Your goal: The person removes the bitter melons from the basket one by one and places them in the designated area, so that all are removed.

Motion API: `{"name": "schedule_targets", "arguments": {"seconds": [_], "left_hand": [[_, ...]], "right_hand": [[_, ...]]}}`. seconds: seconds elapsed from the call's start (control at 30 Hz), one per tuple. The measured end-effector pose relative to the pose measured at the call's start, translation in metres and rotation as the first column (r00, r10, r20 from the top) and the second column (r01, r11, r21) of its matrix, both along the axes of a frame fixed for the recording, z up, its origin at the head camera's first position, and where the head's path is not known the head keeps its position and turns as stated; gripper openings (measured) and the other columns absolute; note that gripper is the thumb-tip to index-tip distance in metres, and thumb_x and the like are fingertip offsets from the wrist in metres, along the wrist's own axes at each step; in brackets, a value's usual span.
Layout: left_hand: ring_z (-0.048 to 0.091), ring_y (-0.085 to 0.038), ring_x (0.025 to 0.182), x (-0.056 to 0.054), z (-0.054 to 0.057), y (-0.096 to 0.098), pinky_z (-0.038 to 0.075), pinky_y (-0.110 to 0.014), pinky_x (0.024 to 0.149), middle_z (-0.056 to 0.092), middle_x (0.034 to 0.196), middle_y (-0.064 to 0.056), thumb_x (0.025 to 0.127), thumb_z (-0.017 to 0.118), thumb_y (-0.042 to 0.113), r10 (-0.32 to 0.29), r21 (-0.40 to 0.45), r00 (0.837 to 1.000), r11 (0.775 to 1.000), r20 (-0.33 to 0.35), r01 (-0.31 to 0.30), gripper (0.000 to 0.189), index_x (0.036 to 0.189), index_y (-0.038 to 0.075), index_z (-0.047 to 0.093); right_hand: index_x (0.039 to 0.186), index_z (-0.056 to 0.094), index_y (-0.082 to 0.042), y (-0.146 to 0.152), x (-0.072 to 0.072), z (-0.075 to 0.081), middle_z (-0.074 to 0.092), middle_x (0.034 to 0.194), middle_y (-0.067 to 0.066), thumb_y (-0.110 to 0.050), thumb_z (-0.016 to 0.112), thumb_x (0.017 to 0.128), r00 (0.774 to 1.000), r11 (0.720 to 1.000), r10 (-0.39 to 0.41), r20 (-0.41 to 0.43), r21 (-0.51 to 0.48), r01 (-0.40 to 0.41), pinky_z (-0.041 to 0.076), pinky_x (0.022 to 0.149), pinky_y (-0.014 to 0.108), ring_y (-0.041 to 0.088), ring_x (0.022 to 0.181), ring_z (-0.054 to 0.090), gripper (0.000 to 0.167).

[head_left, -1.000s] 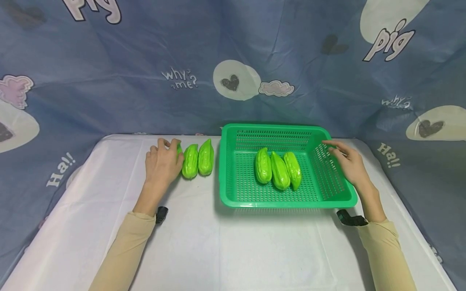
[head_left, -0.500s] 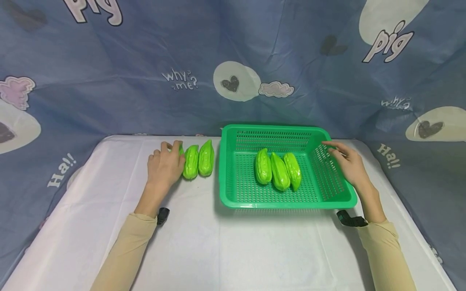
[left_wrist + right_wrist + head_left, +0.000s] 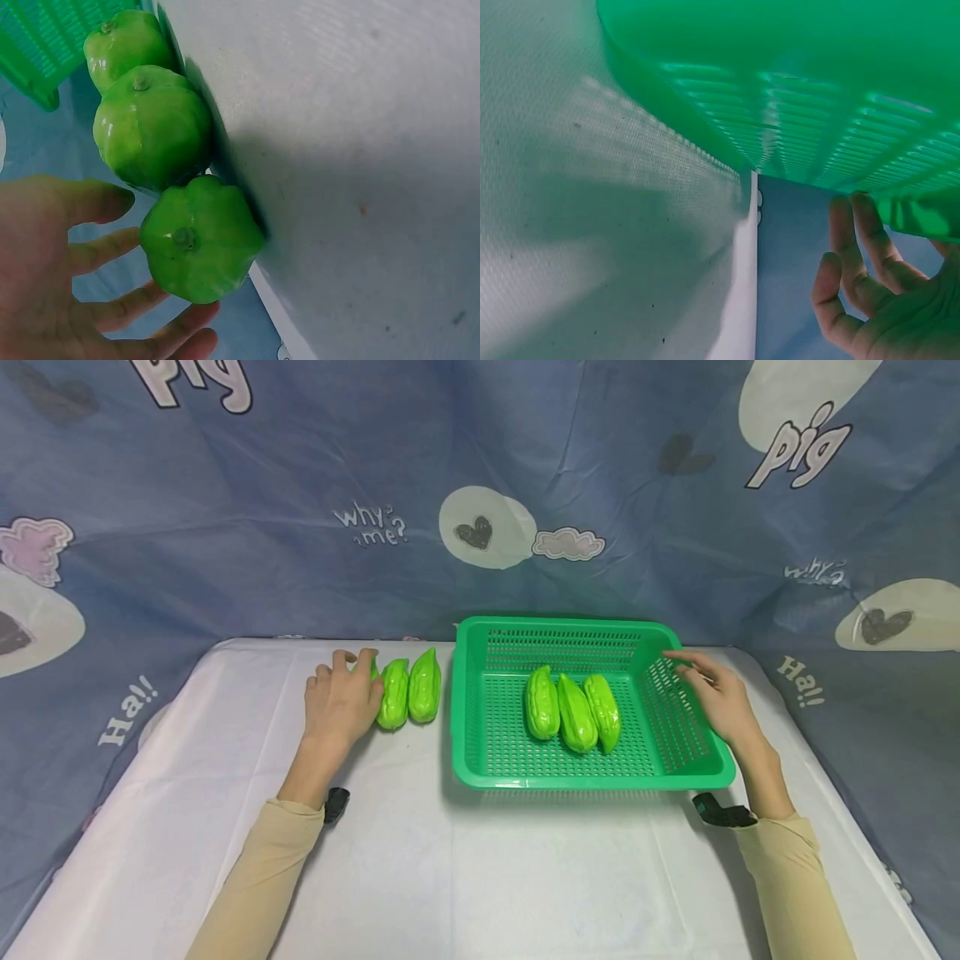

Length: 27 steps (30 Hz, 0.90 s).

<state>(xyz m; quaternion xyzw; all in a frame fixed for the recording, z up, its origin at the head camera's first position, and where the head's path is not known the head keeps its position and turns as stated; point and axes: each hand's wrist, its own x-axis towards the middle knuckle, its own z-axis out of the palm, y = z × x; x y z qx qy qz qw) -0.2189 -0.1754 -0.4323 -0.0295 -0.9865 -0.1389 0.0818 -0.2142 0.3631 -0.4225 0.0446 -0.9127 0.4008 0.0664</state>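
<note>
In the head view my left hand (image 3: 339, 697) covers most of the leftmost green bitter melon (image 3: 199, 240). Seen from the left wrist, its fingers reach loosely past that melon's far side, with the thumb apart on the near side. Two more bitter melons, one in the middle (image 3: 393, 695) and one at the right (image 3: 424, 687), lie beside it on the white cloth. At the green basket's (image 3: 592, 781) right side, my right hand (image 3: 723, 702) hovers with relaxed fingers, fingertips right at the rim. Three bitter melons (image 3: 576, 714) lie side by side inside the basket.
A white cloth (image 3: 555, 877) covers the table. Behind it hangs a blue printed curtain (image 3: 300, 568), which also runs down both sides. Each wrist carries a small black camera, such as the left one (image 3: 336, 804).
My left hand shifts very slightly to the right beside the melons, then stays nearly still. My right hand, the basket and its melons show no clear movement.
</note>
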Motion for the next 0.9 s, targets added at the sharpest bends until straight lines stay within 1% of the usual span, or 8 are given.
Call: {"name": "schedule_targets", "arguments": {"seconds": [0.1,0.2,0.33,0.53,0.63,0.73,0.83,0.9], "left_hand": [[0.062,-0.060,0.112,-0.001,0.000,0.001,0.053,-0.068,0.093,0.055,0.148,-0.034,0.110,0.054,0.025,-0.003,0.006,1.000,1.000,-0.026,0.003,0.047,0.154,0.007,0.053],[0.061,-0.060,0.114,-0.001,0.001,0.004,0.053,-0.067,0.093,0.056,0.148,-0.033,0.109,0.056,0.023,-0.010,0.012,0.997,1.000,-0.072,0.011,0.046,0.153,0.008,0.055],[0.061,-0.061,0.115,0.000,0.005,0.009,0.053,-0.068,0.092,0.058,0.146,-0.032,0.109,0.059,0.024,-0.032,0.000,0.991,0.999,-0.128,0.032,0.044,0.150,0.008,0.058],[0.059,-0.061,0.120,0.005,0.011,0.023,0.053,-0.068,0.092,0.059,0.145,-0.031,0.108,0.061,0.025,-0.065,-0.012,0.980,0.998,-0.188,0.064,0.043,0.147,0.008,0.061],[0.059,-0.060,0.120,0.008,0.016,0.030,0.052,-0.066,0.091,0.060,0.145,-0.030,0.108,0.062,0.025,-0.079,-0.011,0.976,0.997,-0.202,0.078,0.043,0.148,0.009,0.061],[0.060,-0.058,0.118,0.011,0.019,0.036,0.053,-0.064,0.088,0.060,0.144,-0.028,0.108,0.062,0.025,-0.098,-0.019,0.971,0.995,-0.219,0.097,0.044,0.149,0.012,0.061],[0.061,-0.056,0.117,0.014,0.023,0.043,0.053,-0.062,0.087,0.061,0.144,-0.027,0.107,0.063,0.025,-0.119,-0.021,0.962,0.993,-0.245,0.117,0.043,0.149,0.013,0.061],[0.061,-0.055,0.117,0.017,0.025,0.048,0.053,-0.061,0.085,0.061,0.144,-0.026,0.107,0.064,0.026,-0.135,-0.030,0.953,0.991,-0.270,0.131,0.042,0.147,0.013,0.062]], "right_hand": [[0.155,0.058,-0.016,0.000,0.000,0.000,0.052,0.161,0.027,-0.042,0.045,0.116,1.000,1.000,0.000,0.001,-0.002,0.000,0.032,0.119,0.080,0.058,0.147,0.046,0.049],[0.156,0.058,-0.017,0.001,0.000,0.000,0.052,0.161,0.027,-0.042,0.045,0.116,1.000,1.000,0.002,-0.002,0.001,-0.002,0.033,0.118,0.080,0.057,0.145,0.049,0.049],[0.156,0.058,-0.017,0.001,-0.001,-0.001,0.053,0.160,0.027,-0.042,0.044,0.116,1.000,1.000,0.004,-0.005,0.000,-0.004,0.034,0.117,0.080,0.056,0.143,0.050,0.049],[0.156,0.059,-0.017,0.000,0.000,-0.001,0.055,0.158,0.027,-0.042,0.044,0.116,1.000,1.000,-0.002,-0.006,-0.006,0.002,0.036,0.116,0.079,0.053,0.140,0.053,0.049],[0.155,0.059,-0.017,0.000,0.000,-0.001,0.056,0.156,0.028,-0.042,0.044,0.116,1.000,1.000,-0.005,-0.007,-0.008,0.005,0.036,0.116,0.079,0.051,0.138,0.055,0.049],[0.155,0.059,-0.017,0.000,-0.001,-0.001,0.055,0.158,0.027,-0.042,0.044,0.116,1.000,1.000,-0.005,-0.006,-0.009,0.005,0.036,0.116,0.079,0.052,0.140,0.054,0.049],[0.155,0.059,-0.017,0.000,-0.001,-0.001,0.054,0.160,0.026,-0.042,0.044,0.116,1.000,1.000,-0.004,-0.008,-0.009,0.004,0.035,0.117,0.080,0.054,0.142,0.052,0.049],[0.155,0.059,-0.017,0.000,-0.001,-0.001,0.053,0.161,0.026,-0.042,0.045,0.116,1.000,1.000,-0.003,-0.010,-0.008,0.003,0.035,0.117,0.080,0.054,0.142,0.052,0.049]]}}
